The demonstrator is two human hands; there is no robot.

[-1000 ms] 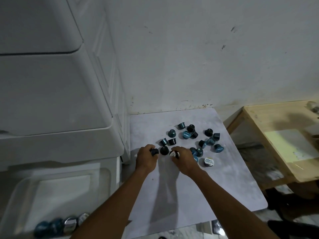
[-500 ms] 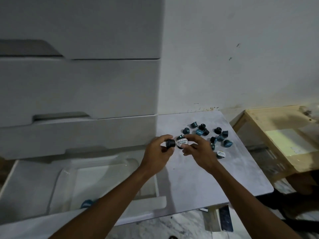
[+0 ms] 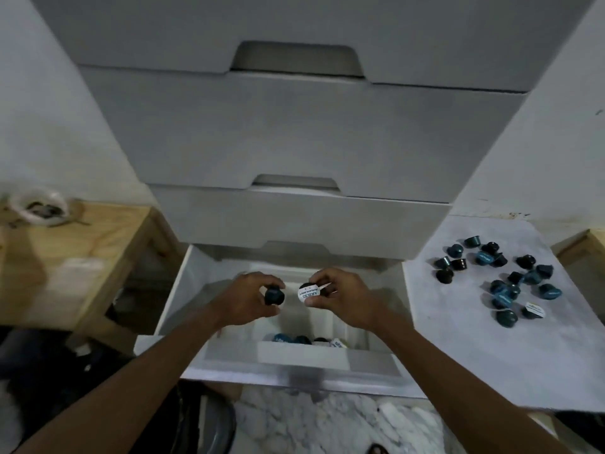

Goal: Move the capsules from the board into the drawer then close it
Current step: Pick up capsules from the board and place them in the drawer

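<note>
The bottom drawer (image 3: 183, 290) of a white cabinet stands pulled out, with several capsules (image 3: 304, 339) lying at its front edge. Above it my left hand (image 3: 248, 299) grips a dark capsule (image 3: 274, 296). My right hand (image 3: 340, 298) pinches a capsule with a white printed lid (image 3: 308, 294). Both hands hover side by side over the drawer's middle. On the pale board (image 3: 458, 339) to the right lie several more dark and teal capsules (image 3: 501, 280), scattered in a loose cluster.
Three shut drawers (image 3: 294, 132) stack above the pulled-out one. A wooden table (image 3: 65, 257) with a roll of tape stands at the left. Another wooden piece (image 3: 589, 247) shows at the far right. Marble floor lies below the drawer.
Both hands picked a capsule off the board and carried it left over the drawer. My view swung left, so the board now sits at the right.
</note>
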